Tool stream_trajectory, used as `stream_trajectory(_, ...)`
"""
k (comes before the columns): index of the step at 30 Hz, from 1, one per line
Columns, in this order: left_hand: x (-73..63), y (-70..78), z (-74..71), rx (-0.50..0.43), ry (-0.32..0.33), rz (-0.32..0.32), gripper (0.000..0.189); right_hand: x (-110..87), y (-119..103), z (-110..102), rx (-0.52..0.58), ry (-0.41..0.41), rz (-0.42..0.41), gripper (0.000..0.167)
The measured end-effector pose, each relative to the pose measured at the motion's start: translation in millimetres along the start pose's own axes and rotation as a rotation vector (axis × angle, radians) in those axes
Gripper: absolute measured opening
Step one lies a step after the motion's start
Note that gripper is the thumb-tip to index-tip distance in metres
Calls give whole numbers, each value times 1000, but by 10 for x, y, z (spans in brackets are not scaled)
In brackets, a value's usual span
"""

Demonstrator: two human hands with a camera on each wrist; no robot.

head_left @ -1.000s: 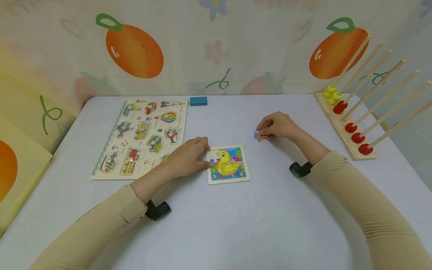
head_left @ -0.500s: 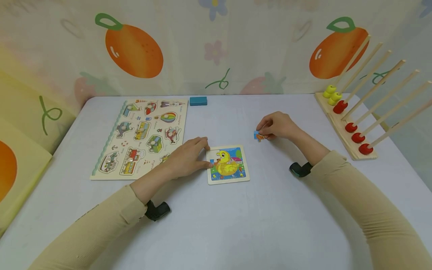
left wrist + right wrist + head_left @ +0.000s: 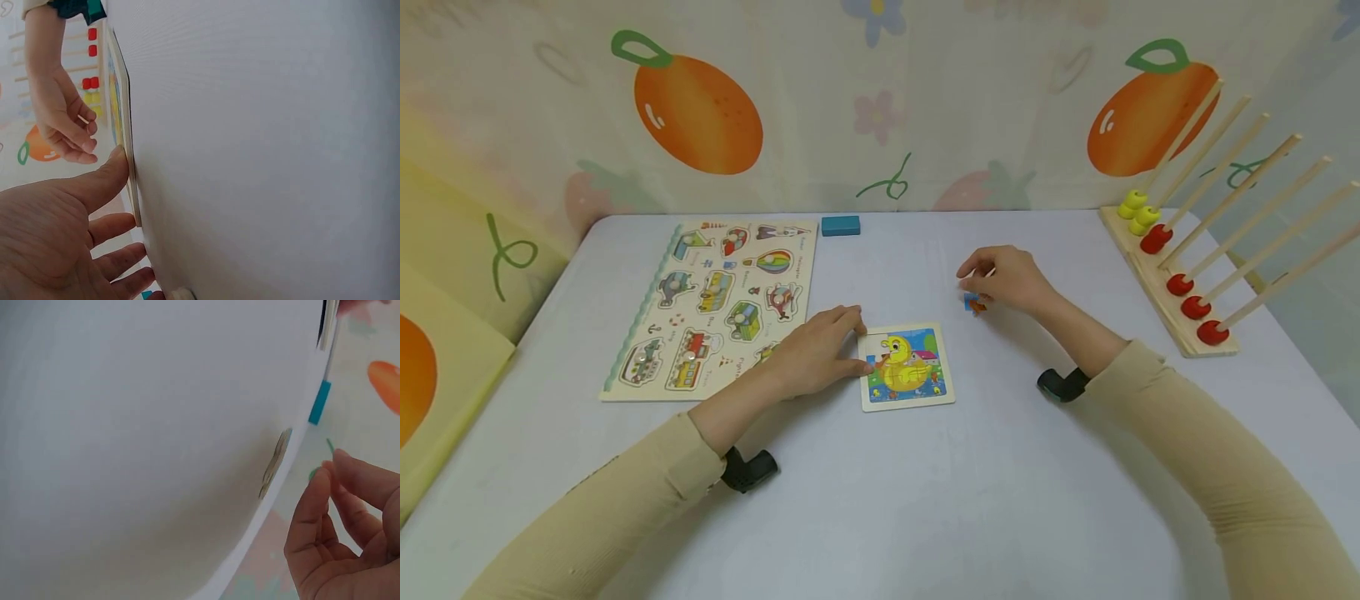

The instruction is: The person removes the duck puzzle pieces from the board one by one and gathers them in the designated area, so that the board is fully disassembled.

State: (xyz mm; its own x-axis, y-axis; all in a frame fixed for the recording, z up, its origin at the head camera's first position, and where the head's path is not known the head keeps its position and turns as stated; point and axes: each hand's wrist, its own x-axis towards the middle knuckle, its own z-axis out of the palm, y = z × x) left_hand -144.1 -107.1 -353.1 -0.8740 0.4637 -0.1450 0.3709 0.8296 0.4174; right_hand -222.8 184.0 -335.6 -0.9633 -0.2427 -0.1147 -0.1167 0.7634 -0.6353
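Note:
A small square jigsaw puzzle (image 3: 904,367) with a yellow duck picture in a pale wooden frame lies flat mid-table. My left hand (image 3: 812,350) is at its left side, thumb resting on the picture's edge and index finger at the frame's upper left corner. In the left wrist view, the left hand's (image 3: 69,231) fingers are nearly straight. Loose blue-and-orange wooden puzzle pieces (image 3: 973,303) lie right of the duck puzzle, partly under my right hand (image 3: 1009,277). The right wrist view shows these pieces (image 3: 275,464) flat on the table, with the right hand (image 3: 350,519) apart from them, loosely curled and holding nothing.
A larger peg puzzle board (image 3: 715,308) with vehicle pictures lies at the left, partly beneath the left arm. A blue block (image 3: 841,226) sits at the back edge. At the right stands a wooden rack (image 3: 1172,283) with tall rods and red and yellow beads.
My right hand has come off the loose pieces, lifting slightly and shifting a little left, its fingers loosening. The pieces stay in place. My left hand and the duck puzzle have not moved.

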Motion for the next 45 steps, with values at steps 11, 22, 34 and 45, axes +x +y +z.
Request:
stream_trajectory(11,1,-1,2,4,-9,9,52,-114,-294,248,66,-146,-71,21)
stream_trajectory(22,-8,-7,-7,31,-34,22,58,-188,-496,445,31,-253,-203,20)
stream_trajectory(34,-45,-12,-6,121,-96,68,62,-214,-539,600,-23,-329,-285,15)
stream_trajectory(45,-57,1,-2,143,-170,33,76,-221,-541,640,-79,-320,-358,19)
